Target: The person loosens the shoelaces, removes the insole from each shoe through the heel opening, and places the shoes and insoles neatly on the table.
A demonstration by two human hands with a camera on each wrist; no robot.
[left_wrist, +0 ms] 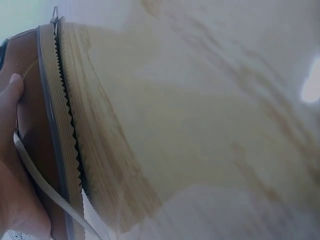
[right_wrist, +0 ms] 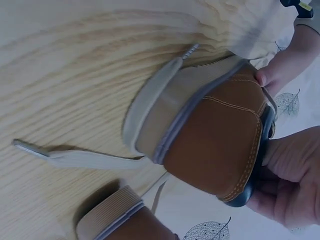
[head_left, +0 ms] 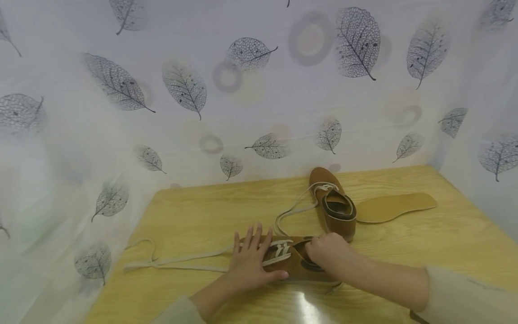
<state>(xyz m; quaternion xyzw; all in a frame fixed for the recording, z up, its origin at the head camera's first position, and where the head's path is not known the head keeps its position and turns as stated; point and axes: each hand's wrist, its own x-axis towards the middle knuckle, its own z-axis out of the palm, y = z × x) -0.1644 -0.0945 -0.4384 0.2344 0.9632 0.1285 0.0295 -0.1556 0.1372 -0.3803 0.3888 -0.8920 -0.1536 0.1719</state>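
Observation:
A brown leather shoe (head_left: 297, 270) with pale laces lies along the front of the wooden table, toe to the left. My left hand (head_left: 252, 263) rests over its front part with spread, straight fingers; its thumb (left_wrist: 10, 97) touches the shoe's side. At the dark-edged opening, my right hand (head_left: 329, 252) has bent fingers that dip inside the collar (right_wrist: 245, 192). The collar hides its fingertips, so what they touch or pinch does not show. Behind stands a second brown shoe (head_left: 340, 225), with its laces trailing left.
A tan insole (head_left: 396, 207) lies flat at the right, beside the second shoe's heel. Long loose laces (head_left: 190, 258) stretch left over the wooden tabletop (head_left: 194, 216). A pale sheet (head_left: 259, 99) with leaf prints rises behind and along both sides.

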